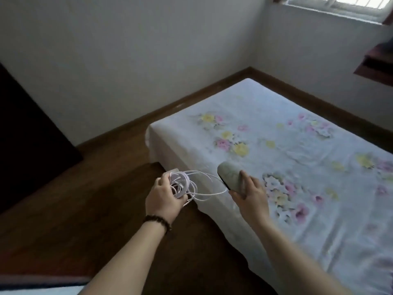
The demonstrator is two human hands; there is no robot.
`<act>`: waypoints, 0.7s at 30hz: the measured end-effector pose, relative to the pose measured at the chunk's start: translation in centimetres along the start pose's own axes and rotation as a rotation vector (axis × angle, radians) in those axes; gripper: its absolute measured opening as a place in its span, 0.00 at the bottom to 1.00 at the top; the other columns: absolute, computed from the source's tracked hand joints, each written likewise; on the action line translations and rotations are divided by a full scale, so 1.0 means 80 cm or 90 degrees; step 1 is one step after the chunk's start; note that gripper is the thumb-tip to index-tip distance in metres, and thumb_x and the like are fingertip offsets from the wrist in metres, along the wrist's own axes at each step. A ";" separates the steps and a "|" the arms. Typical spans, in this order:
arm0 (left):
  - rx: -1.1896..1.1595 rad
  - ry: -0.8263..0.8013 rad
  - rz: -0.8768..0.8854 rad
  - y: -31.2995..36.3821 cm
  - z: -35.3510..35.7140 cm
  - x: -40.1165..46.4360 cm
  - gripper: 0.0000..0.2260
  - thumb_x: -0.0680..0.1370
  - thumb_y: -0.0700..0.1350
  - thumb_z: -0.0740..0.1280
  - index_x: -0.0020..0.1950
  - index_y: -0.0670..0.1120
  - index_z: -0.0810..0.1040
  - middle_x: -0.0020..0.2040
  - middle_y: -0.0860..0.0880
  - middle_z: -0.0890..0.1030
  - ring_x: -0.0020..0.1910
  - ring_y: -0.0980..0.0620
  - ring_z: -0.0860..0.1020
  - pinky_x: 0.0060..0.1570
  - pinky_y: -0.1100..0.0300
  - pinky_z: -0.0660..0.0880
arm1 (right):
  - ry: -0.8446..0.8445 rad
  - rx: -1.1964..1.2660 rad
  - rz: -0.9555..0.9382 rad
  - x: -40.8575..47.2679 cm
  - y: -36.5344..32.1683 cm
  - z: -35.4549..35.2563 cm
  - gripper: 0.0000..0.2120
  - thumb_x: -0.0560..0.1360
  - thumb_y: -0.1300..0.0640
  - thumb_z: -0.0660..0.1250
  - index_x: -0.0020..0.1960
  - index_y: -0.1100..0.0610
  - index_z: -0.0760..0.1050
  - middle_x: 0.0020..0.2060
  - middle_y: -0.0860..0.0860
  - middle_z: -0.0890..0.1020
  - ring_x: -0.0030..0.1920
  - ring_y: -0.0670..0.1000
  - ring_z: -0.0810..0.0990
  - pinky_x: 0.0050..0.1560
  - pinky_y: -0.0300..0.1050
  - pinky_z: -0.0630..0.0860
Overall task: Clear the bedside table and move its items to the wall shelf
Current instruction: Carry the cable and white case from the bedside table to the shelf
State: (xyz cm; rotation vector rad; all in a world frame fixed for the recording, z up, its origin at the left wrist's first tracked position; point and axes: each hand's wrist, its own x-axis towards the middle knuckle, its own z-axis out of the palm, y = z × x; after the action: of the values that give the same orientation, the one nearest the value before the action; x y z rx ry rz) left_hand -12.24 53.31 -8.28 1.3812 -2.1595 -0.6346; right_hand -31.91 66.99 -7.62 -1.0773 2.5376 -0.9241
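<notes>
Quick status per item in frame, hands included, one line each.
Left hand: grip closed on a bundle of white cable.
White cable: loosely coiled, loops hanging free toward the bed.
Right hand: grip closed on a phone.
Phone: held in the air over the bed edge, pale patterned back facing up.
Bed: covered by a flat floral sheet.
Wall shelf: mounted at far right, contents unclear.
Window: daylight coming through.

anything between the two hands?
Head view: loose loops of the white cable bunched in the left hand trail across toward the pale object in the right hand; wood floor below.
</notes>
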 end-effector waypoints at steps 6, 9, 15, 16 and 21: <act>0.045 0.085 -0.107 -0.101 -0.067 0.085 0.31 0.58 0.50 0.76 0.57 0.58 0.67 0.49 0.50 0.77 0.43 0.47 0.79 0.38 0.61 0.70 | -0.075 -0.024 -0.116 0.087 -0.128 0.102 0.29 0.73 0.49 0.68 0.72 0.48 0.63 0.65 0.51 0.71 0.62 0.55 0.66 0.60 0.51 0.68; 0.052 0.116 -0.145 -0.137 -0.088 0.118 0.30 0.59 0.50 0.75 0.57 0.56 0.67 0.50 0.49 0.78 0.44 0.46 0.79 0.38 0.59 0.72 | -0.104 -0.021 -0.157 0.128 -0.174 0.141 0.28 0.73 0.51 0.69 0.71 0.48 0.64 0.64 0.51 0.71 0.61 0.54 0.66 0.58 0.49 0.68; 0.090 0.131 -0.195 -0.201 -0.103 0.213 0.30 0.60 0.50 0.76 0.58 0.52 0.69 0.50 0.49 0.77 0.45 0.46 0.78 0.39 0.58 0.71 | -0.146 -0.012 -0.194 0.226 -0.249 0.225 0.29 0.73 0.52 0.69 0.72 0.49 0.64 0.64 0.52 0.72 0.62 0.55 0.66 0.59 0.50 0.69; 0.097 0.133 -0.197 -0.211 -0.103 0.236 0.30 0.60 0.50 0.77 0.58 0.52 0.70 0.51 0.49 0.77 0.46 0.47 0.78 0.39 0.58 0.72 | -0.147 -0.010 -0.198 0.248 -0.261 0.241 0.29 0.73 0.52 0.69 0.72 0.49 0.64 0.64 0.52 0.72 0.62 0.55 0.66 0.60 0.51 0.70; 0.100 0.113 -0.197 -0.248 -0.098 0.383 0.29 0.64 0.50 0.76 0.62 0.49 0.70 0.56 0.48 0.76 0.49 0.50 0.77 0.40 0.62 0.70 | -0.159 0.011 -0.223 0.389 -0.325 0.315 0.28 0.73 0.50 0.68 0.71 0.47 0.64 0.64 0.51 0.72 0.61 0.54 0.66 0.58 0.50 0.70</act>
State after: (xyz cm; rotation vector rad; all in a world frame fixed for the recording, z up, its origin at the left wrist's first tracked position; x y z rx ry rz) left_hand -4.79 16.77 -9.75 1.8058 -1.9064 -0.4389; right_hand -28.14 19.41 -9.69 -1.5574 2.1760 -0.8251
